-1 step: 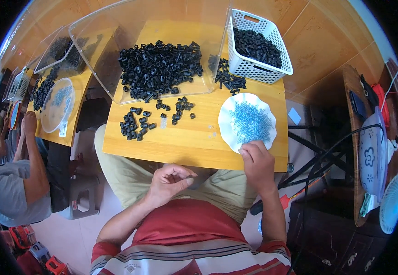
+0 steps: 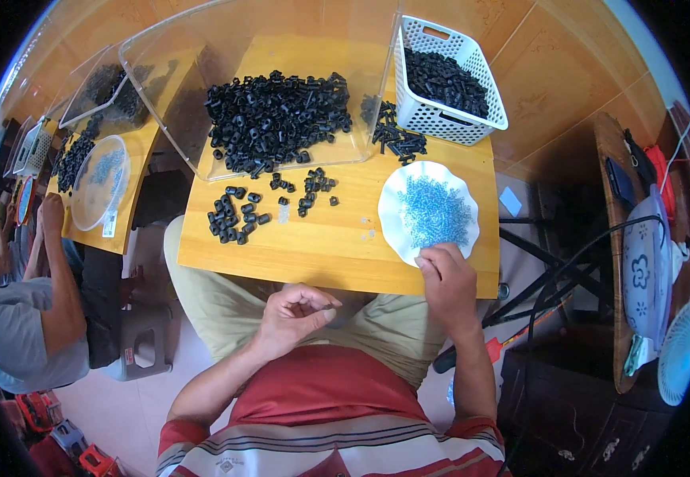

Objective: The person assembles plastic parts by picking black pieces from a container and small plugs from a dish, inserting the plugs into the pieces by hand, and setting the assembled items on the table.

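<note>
My left hand (image 2: 291, 319) is over my lap, just off the table's front edge. Its thumb and index finger pinch a small dark piece (image 2: 330, 307), mostly hidden by the fingertips. At the near rim of a white scalloped plate (image 2: 389, 208), my right hand (image 2: 448, 288) has thumb and fingers pressed together; whatever they hold cannot be made out. A heap of tiny clear-blue pieces (image 2: 436, 208) fills the plate's middle. To the left on the table lie short black cylindrical parts (image 2: 226, 219) and smaller black parts (image 2: 318, 183).
A large clear bin (image 2: 162, 119) holding a pile of black parts (image 2: 277, 119) occupies the far table (image 2: 321, 254). Beside it stands a white perforated basket (image 2: 448, 119) of black pieces, with loose black pins (image 2: 400, 141) in front. A co-worker (image 2: 31, 326) sits at another table on the left.
</note>
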`<act>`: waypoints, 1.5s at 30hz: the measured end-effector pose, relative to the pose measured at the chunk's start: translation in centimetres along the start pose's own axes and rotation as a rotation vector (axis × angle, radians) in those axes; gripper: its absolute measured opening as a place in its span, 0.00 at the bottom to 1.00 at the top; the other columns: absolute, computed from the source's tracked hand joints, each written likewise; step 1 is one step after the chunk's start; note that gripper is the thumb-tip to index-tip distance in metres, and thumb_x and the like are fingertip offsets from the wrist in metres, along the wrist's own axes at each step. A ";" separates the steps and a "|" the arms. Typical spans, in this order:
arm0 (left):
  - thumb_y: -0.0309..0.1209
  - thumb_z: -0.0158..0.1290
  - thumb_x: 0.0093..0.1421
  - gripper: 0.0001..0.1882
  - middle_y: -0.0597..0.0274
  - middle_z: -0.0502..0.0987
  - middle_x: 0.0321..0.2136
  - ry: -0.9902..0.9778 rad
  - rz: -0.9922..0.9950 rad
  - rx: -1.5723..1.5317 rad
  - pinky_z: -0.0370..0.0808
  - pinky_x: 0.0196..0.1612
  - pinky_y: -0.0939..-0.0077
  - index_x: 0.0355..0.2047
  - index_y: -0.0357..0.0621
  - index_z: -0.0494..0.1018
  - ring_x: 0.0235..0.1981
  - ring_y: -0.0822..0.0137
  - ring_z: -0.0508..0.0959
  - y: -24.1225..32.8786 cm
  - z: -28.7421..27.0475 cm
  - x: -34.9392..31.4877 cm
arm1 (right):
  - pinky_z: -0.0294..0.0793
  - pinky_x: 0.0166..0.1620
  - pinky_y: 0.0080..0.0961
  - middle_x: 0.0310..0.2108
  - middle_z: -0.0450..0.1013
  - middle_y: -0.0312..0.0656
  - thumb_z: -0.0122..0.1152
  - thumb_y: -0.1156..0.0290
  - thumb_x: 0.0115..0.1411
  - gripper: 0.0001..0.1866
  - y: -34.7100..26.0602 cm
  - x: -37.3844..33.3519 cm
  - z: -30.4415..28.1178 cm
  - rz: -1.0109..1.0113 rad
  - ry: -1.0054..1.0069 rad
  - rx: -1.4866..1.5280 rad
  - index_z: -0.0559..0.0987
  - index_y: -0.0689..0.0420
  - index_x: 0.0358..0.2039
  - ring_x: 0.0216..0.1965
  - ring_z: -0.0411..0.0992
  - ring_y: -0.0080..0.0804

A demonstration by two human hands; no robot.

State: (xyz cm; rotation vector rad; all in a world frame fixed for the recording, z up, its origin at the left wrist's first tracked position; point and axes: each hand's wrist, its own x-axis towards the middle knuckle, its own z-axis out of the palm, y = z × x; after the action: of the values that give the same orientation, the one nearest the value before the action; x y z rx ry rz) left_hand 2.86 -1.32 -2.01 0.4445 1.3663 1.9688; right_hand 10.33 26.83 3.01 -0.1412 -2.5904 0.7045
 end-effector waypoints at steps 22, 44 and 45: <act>0.21 0.62 0.60 0.09 0.63 0.80 0.35 0.309 -0.308 -0.402 0.82 0.41 0.77 0.41 0.41 0.77 0.34 0.75 0.80 2.2 1.7 -0.3 | 0.65 0.29 0.17 0.30 0.74 0.37 0.64 0.82 0.58 0.04 -1.2 1.2 -0.5 0.184 0.084 0.336 0.80 0.64 0.34 0.25 0.65 0.20; 0.17 0.60 0.59 0.10 0.61 0.81 0.36 0.240 -0.296 -0.362 0.83 0.38 0.77 0.40 0.43 0.76 0.34 0.73 0.81 0.5 1.1 -0.8 | 0.74 0.35 0.28 0.29 0.78 0.47 0.63 0.71 0.62 0.06 -0.1 1.7 -1.1 0.354 -0.065 0.235 0.81 0.60 0.37 0.28 0.76 0.34; 0.17 0.61 0.59 0.10 0.61 0.81 0.36 0.220 -0.240 -0.334 0.82 0.37 0.78 0.40 0.43 0.76 0.34 0.73 0.80 0.3 1.0 -0.7 | 0.74 0.34 0.27 0.28 0.78 0.45 0.64 0.72 0.62 0.06 -0.2 1.7 -1.1 0.353 -0.067 0.257 0.81 0.61 0.36 0.27 0.75 0.31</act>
State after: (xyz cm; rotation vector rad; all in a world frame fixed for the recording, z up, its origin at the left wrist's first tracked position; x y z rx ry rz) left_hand 3.89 -1.23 -1.31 -0.0907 1.1262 2.0330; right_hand 9.36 27.50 4.67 -0.5089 -2.5345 1.1782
